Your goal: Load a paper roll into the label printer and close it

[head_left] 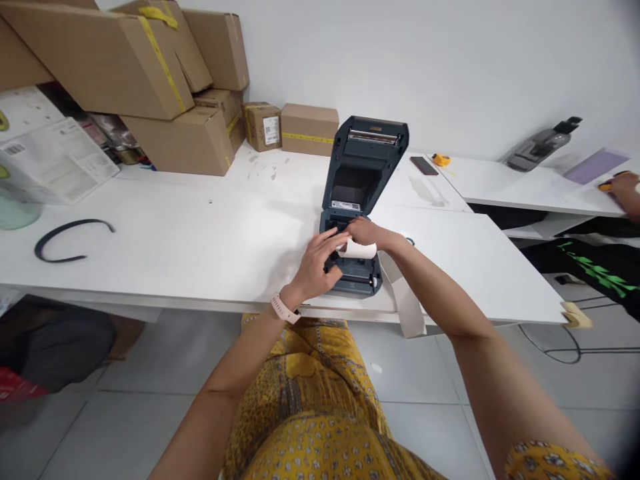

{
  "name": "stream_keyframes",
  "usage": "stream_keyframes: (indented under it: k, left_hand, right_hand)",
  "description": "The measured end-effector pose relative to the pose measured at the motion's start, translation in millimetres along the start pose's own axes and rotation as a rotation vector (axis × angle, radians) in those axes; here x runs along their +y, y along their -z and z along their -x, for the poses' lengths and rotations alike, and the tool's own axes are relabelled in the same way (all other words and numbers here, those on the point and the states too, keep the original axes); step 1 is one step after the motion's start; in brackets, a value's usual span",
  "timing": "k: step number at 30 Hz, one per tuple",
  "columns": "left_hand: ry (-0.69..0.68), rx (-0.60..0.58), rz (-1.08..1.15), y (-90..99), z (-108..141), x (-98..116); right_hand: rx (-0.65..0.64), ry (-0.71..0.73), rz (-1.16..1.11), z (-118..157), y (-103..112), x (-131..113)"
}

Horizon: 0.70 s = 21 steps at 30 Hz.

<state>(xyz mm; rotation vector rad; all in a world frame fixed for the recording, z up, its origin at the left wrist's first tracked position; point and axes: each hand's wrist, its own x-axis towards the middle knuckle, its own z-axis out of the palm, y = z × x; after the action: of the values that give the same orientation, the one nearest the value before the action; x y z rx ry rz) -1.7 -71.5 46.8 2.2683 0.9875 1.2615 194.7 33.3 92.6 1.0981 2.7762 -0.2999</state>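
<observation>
A dark label printer (350,283) stands on the white table with its lid (367,160) raised. Inside the printer body, a white paper roll (361,250) sits between my hands. My left hand (317,265), with a pink watch band at the wrist, lies over the printer's left side. Its fingers are spread, the tips by the roll and the thumb over the front part. My right hand (367,232) reaches in from the right, behind the roll. Its fingers are curled and partly hidden, so what they grip does not show. A pale paper strip (407,307) hangs over the table's front edge.
Cardboard boxes (185,140) are stacked at the back left. A black headband (50,240) lies on the left. Behind the printer's right side are a dark phone-like slab (423,165) and a yellow tape measure (441,160). Another person's hand (627,192) is at far right, near a bottle (540,147).
</observation>
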Motion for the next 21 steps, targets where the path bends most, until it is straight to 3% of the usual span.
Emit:
stream_keyframes:
  k: [6, 11, 21]
  left_hand:
    - [0.043, 0.018, -0.091, -11.7, -3, 2]
    - [-0.038, 0.077, -0.085, -18.5, 6, -3]
    - [-0.142, 0.087, -0.128, -21.1, 25, -3]
  right_hand:
    - [-0.03, 0.016, -0.114, -2, 6, 7]
    - [-0.047, 0.016, -0.207, 2, 10, 6]
    - [0.002, -0.068, -0.328, 4, 9, 2]
